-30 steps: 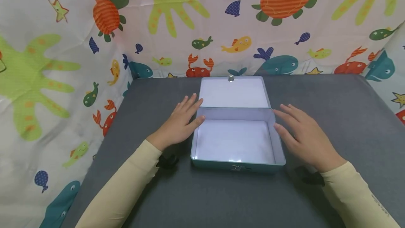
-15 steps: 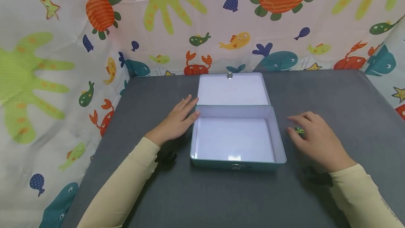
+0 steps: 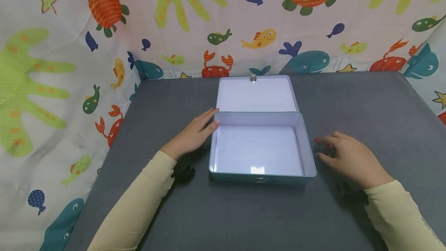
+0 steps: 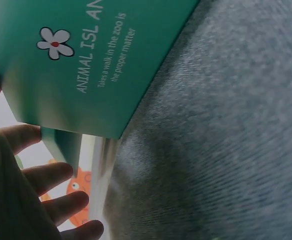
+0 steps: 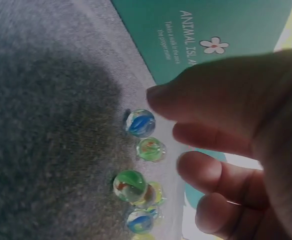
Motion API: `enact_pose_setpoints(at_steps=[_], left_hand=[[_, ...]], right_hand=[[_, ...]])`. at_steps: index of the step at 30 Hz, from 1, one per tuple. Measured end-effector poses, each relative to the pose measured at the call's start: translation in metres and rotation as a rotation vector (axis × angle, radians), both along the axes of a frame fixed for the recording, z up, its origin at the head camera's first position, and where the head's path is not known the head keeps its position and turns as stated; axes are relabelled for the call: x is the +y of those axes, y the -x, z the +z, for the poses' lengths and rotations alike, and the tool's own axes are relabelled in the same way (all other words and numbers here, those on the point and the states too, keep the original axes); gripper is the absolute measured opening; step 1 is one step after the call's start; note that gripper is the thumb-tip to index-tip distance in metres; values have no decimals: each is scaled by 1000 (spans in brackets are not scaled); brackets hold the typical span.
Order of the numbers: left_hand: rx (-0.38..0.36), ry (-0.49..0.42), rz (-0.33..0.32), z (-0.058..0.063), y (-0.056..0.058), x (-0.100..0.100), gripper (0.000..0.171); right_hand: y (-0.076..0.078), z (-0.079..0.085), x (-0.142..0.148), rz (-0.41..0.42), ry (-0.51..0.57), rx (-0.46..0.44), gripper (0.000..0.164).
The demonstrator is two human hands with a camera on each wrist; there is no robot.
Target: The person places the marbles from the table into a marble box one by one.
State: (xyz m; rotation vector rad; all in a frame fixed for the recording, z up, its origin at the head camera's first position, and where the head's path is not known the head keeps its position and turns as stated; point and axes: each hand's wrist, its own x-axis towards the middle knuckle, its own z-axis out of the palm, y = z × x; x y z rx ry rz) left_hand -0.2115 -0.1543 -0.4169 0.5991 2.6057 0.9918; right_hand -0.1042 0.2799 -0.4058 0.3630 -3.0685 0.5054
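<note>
A green tin box [image 3: 240,177] with a white inside lies open on the table, its lid [image 3: 256,94] folded back away from me. My left hand [image 3: 189,138] rests against the box's left side near the hinge, fingers extended. My right hand [image 3: 353,161] is low over the table, right of the box, its thumb and fingers apart and loosely bent. Several glass marbles lie beside its fingertips. In the right wrist view a blue-swirled marble [image 5: 140,123], a small green-yellow marble [image 5: 151,149] and a larger green marble [image 5: 130,185] show. The hand partly hides the marbles in the head view.
A grey cloth covers the table [image 3: 244,216]. A white curtain [image 3: 188,42] printed with sea animals hangs behind it and at both sides. A metal clasp [image 3: 253,78] sits on the lid's far edge, and a catch [image 3: 259,180] on the box front.
My right hand has moved from the box's right edge to the right and toward me, down beside the marbles, which now show under it. My left hand has stayed at the box's left side.
</note>
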Motion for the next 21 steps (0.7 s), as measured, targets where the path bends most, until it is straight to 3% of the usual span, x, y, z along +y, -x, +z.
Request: enact_pose_setpoints(at_steps=[6, 16, 21], left_hand=[[25, -68, -2, -9, 0, 0, 70], [33, -111, 12, -12, -2, 2, 69], [29, -114, 21, -10, -5, 2, 69]], right_hand=[[2, -4, 1, 23, -23, -31, 34], [5, -11, 0, 63, -34, 17, 20], [4, -1, 1, 33, -19, 46, 19]])
